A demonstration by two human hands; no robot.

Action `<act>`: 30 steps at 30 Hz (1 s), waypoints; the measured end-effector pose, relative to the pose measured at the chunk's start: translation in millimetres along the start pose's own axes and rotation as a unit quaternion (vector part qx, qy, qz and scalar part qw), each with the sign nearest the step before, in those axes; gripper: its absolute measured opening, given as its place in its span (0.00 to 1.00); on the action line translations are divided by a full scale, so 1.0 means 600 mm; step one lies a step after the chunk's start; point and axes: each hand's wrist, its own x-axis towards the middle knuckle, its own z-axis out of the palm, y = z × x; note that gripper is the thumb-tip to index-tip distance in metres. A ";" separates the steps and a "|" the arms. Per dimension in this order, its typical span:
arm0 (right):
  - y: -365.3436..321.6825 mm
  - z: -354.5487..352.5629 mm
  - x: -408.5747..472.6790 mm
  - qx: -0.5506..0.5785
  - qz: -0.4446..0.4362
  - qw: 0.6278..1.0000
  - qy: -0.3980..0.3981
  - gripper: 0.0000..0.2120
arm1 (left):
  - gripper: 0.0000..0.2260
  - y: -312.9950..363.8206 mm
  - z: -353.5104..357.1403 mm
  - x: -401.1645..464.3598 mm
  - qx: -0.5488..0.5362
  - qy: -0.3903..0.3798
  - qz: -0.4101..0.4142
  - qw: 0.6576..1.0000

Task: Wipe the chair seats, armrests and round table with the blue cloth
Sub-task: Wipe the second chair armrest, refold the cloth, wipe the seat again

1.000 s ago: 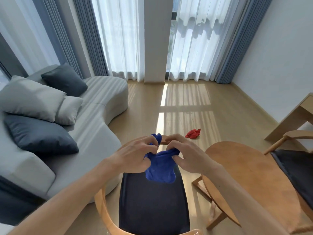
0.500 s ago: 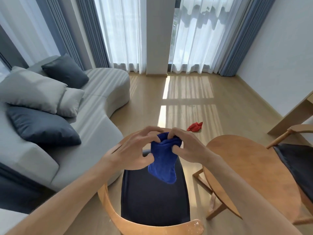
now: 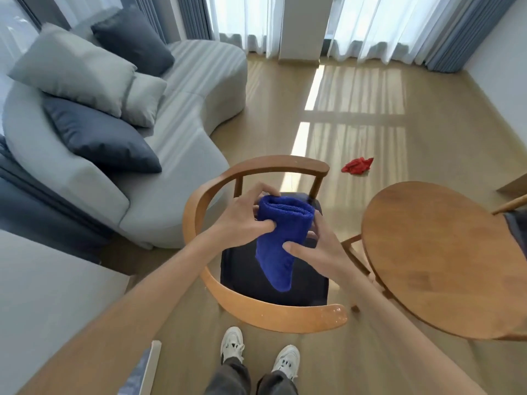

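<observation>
A folded blue cloth (image 3: 278, 238) hangs in the air above the dark seat (image 3: 245, 269) of a wooden chair with a curved armrest (image 3: 196, 206). My left hand (image 3: 245, 215) grips the cloth's upper left side, fingers curled round its folded top. My right hand (image 3: 313, 246) pinches its right side, thumb on the front, fingers behind. The round wooden table (image 3: 439, 258) stands to the right of the chair. A second chair (image 3: 516, 220) shows partly at the right edge.
A grey curved sofa (image 3: 182, 155) with several cushions lies to the left. A red cloth (image 3: 358, 166) lies on the wooden floor beyond the chair. My feet in white shoes (image 3: 259, 352) stand just behind the chair. Curtains hang at the far windows.
My view has tilted down, so the whole chair and my feet show. The cloth went from bunched to a neat fold, and my right hand slid lower along its side.
</observation>
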 end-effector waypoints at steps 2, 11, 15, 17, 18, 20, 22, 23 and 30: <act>0.029 0.037 -0.018 0.019 0.033 0.999 0.009 0.29 | 0.22 -0.035 0.006 -0.022 0.000 0.002 -0.032 0.999; 0.137 0.228 -0.055 0.020 0.245 0.964 0.101 0.27 | 0.11 -0.243 -0.053 -0.120 0.081 0.106 -0.279 0.951; 0.164 0.328 -0.039 0.028 0.296 0.948 0.109 0.19 | 0.11 -0.333 -0.083 -0.162 0.236 0.066 -0.241 0.939; 0.175 0.372 -0.016 0.028 0.309 0.944 0.113 0.19 | 0.12 -0.366 -0.092 -0.156 0.282 0.050 -0.191 0.939; 0.182 0.391 -0.002 0.023 0.313 0.942 0.116 0.20 | 0.13 -0.380 -0.095 -0.147 0.308 0.040 -0.163 0.937; 0.201 0.428 0.025 -0.019 0.321 0.940 0.111 0.26 | 0.13 -0.404 -0.096 -0.130 0.361 0.019 -0.116 0.925; 0.216 0.462 0.045 -0.164 0.345 0.919 0.094 0.31 | 0.14 -0.426 -0.094 -0.118 0.406 -0.007 -0.079 0.910; 0.220 0.475 0.051 -0.256 0.344 0.898 0.100 0.33 | 0.14 -0.437 -0.092 -0.114 0.422 -0.017 -0.058 0.905; 0.239 0.566 0.076 -0.337 0.329 0.876 0.106 0.28 | 0.18 -0.496 -0.064 -0.118 0.445 -0.052 0.009 0.894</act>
